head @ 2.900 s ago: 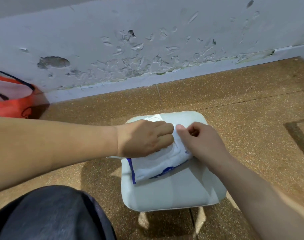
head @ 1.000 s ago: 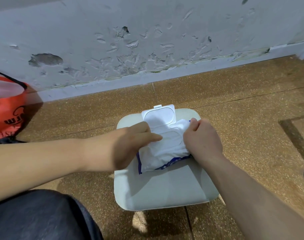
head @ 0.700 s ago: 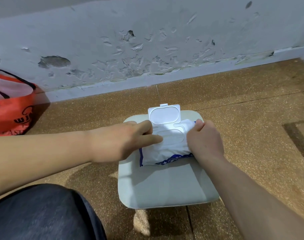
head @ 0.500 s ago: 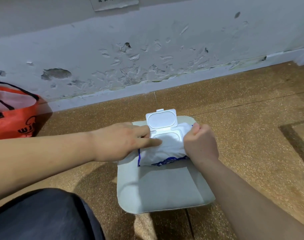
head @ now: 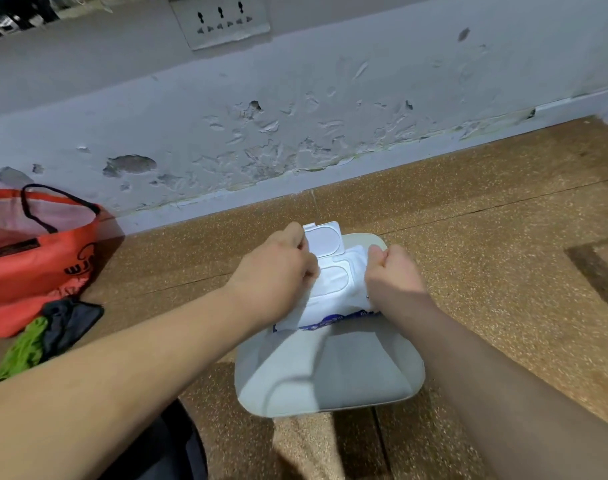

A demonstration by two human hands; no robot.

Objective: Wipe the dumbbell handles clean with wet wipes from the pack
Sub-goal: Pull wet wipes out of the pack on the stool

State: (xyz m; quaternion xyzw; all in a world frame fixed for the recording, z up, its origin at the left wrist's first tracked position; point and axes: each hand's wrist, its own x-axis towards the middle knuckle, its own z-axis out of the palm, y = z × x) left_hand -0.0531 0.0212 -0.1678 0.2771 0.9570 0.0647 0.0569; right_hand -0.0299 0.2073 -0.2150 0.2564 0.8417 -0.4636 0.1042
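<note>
Left hand (head: 278, 268) fingers curled at dispensing opening (head: 333, 278) of wipe pack (head: 330, 303) — whether wipe pinched, could not tell. Right hand (head: 392, 275) fisted, pressing pack's right end down. Opening lay just right of left fingertips; lid (head: 325, 239) flipped toward wall. Pack's long axis ran left-right on grey cushion (head: 330, 375). Both forearms reached forward, converging — dumbbells not in view.

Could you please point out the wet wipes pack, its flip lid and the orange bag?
wet wipes pack (head: 333, 299), head view, white front face.
flip lid (head: 325, 241), head view, open lid's inner face.
orange bag (head: 29, 268), head view, front panel.
</note>
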